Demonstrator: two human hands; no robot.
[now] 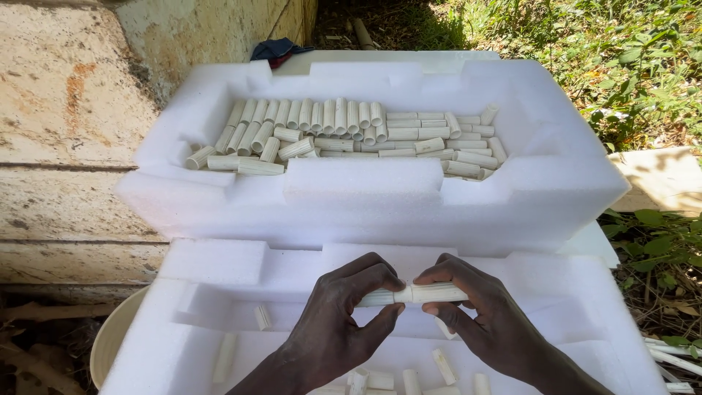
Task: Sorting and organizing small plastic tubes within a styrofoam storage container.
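white ribbed tube [413,294], short and cylindrical, held level between both hands over the near foam tray [219,292]. it looks like two short pieces butted end to end; the joint sits about mid-length, between the two thumbs.

left hand [336,322]: fingers curled closed round the tube's left end, thumb on top, fingertips underneath. right hand [475,314]: likewise closed on the right end, thumb pressing along the top, index finger wrapped beneath. the two hands nearly meet at the joint.

near foam tray: white, moulded, with a shallow well. a few loose tubes [442,362] lie scattered in the well, below and beside the hands, one small piece [262,317] off to the left near the tray wall. more pieces show along the bottom edge of the view.

far foam tray [380,197]: same white moulded kind, set just behind the near one and standing higher. its well is packed with many stacked tubes [351,135], the left batch lying front to back in a row, the right batch lying crosswise in layers.

surroundings: weathered concrete wall [66,110] at left, a dark blue cloth [276,50] behind the far tray, grass and leafy weeds [621,66] at right in strong sun. rim of a pale round bucket [110,336] shows at lower left, partly under the near tray.
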